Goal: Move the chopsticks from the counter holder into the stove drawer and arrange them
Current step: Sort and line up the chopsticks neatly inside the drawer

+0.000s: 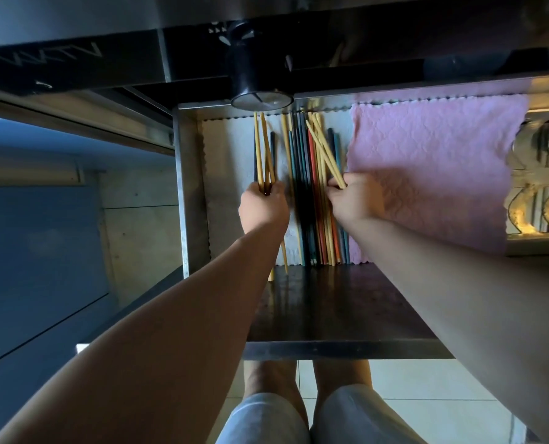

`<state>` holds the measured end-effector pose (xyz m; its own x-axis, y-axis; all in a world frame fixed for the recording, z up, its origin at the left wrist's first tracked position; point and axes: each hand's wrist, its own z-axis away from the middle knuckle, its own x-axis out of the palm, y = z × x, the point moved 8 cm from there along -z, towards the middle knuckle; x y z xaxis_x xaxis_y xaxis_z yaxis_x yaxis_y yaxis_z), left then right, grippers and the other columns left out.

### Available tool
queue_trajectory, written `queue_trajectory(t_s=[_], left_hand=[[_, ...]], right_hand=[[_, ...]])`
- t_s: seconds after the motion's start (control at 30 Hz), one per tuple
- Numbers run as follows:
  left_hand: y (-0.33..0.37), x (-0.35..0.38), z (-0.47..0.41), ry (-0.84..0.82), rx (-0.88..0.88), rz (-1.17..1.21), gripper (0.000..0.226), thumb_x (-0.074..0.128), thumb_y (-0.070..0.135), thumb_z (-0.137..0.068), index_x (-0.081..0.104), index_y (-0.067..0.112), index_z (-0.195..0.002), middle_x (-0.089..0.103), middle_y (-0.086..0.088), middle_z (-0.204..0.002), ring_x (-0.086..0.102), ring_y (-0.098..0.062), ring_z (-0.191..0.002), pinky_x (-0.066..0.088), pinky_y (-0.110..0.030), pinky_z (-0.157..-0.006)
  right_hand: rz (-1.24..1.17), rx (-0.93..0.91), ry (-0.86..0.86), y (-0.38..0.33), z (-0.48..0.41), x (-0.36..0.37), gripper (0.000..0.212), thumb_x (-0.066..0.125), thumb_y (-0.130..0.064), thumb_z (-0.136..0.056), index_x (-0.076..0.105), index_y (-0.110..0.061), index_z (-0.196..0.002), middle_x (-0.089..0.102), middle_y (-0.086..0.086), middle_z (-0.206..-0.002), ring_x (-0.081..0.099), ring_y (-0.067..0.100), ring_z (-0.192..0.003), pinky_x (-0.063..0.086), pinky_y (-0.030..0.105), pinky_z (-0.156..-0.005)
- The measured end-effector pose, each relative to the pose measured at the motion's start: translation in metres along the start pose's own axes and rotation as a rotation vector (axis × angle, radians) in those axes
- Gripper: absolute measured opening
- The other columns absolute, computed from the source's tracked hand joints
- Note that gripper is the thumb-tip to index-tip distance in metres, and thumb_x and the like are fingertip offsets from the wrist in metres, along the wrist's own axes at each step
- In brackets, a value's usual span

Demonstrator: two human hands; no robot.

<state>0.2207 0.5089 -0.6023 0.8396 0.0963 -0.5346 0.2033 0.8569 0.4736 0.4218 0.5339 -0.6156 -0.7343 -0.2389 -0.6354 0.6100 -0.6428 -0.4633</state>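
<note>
Open drawer (183, 187) below a stove knob (260, 97), coloured chopsticks (305, 174) lying on its white liner (228, 149), left hand (262, 206) clutching a yellow bundle (262, 149), right hand (353, 200) clutching slanted yellow sticks (323, 152), pink cloth (433, 161) alongside

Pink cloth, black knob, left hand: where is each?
pink cloth (433, 174): head view, middle of the fabric.
black knob (262, 99): head view, its round front face.
left hand (263, 203): head view, back of the hand.
</note>
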Motion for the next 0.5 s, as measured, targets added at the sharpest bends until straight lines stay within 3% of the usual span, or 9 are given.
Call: queue_trajectory(t_s=[0.1,0.27,0.5], left_hand=[[0.001,0.001,0.002,-0.016,-0.008,0.015,0.018,0.058,0.029,-0.091,0.064,0.013,-0.087,0.071,-0.004,-0.082,0.058,-0.019,-0.061,0.044,-0.026,-0.058],[0.002,0.002,0.004,-0.043,-0.001,0.017,0.016,0.058,0.029,-0.09,0.062,0.016,-0.08,0.071,-0.002,-0.078,0.057,-0.016,-0.057,0.043,-0.023,-0.055],[-0.002,0.007,0.006,-0.06,-0.01,0.014,0.021,0.057,0.029,-0.092,0.065,0.012,-0.086,0.071,-0.003,-0.079,0.058,-0.017,-0.058,0.049,-0.027,-0.056]], right_hand=[[0.133,-0.05,0.039,-0.009,0.002,0.002,0.018,0.064,-0.02,-0.086,0.07,-0.015,-0.103,0.071,0.008,-0.101,0.066,0.028,-0.094,0.045,0.026,-0.074],[0.192,-0.022,0.079,-0.014,0.002,0.002,0.024,0.062,-0.021,-0.085,0.068,-0.006,-0.102,0.069,0.014,-0.103,0.064,0.032,-0.098,0.048,0.031,-0.077],[0.071,-0.021,0.027,-0.01,0.006,-0.004,0.019,0.056,-0.033,-0.083,0.06,-0.015,-0.083,0.062,0.003,-0.079,0.059,0.024,-0.074,0.038,0.025,-0.061]])
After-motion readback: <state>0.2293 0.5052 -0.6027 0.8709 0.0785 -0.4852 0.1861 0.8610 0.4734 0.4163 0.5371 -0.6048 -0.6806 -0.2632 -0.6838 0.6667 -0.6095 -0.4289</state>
